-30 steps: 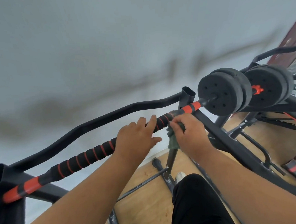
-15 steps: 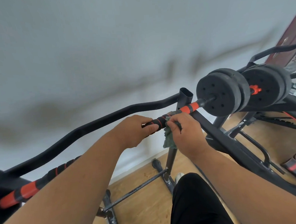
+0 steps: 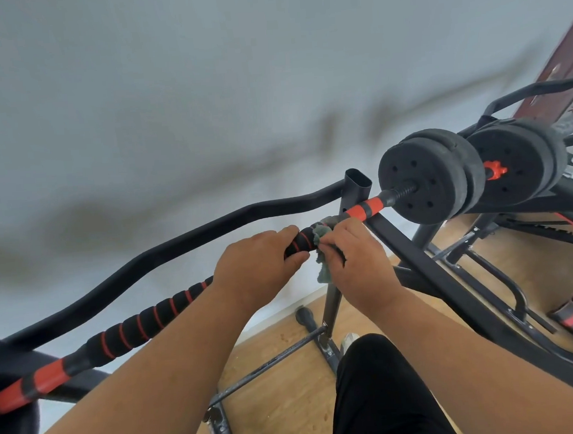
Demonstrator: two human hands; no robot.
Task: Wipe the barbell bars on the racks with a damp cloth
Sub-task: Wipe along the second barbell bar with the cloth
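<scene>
A barbell bar [image 3: 144, 324] with black foam grip and red rings runs from lower left to upper right and rests on a black rack upright [image 3: 352, 194]. My left hand [image 3: 258, 269] is wrapped around the bar near its right end. Just to its right, my right hand [image 3: 358, 262] presses a grey-green cloth [image 3: 323, 271] against the bar; part of the cloth hangs below. Black weight plates [image 3: 423, 178] sit on the bar's right end beyond a red sleeve [image 3: 367, 208].
A curved black rack rail [image 3: 179, 248] runs behind the bar. More black plates [image 3: 523, 165] and rack frames [image 3: 457, 283] stand at right over a wooden floor [image 3: 290, 407]. My black-trousered leg [image 3: 383, 392] is below. A pale wall fills the top.
My left hand went from resting open on the bar to gripping it and shifted right. My right hand with the cloth stayed near the bar's right end, sliding slightly along it.
</scene>
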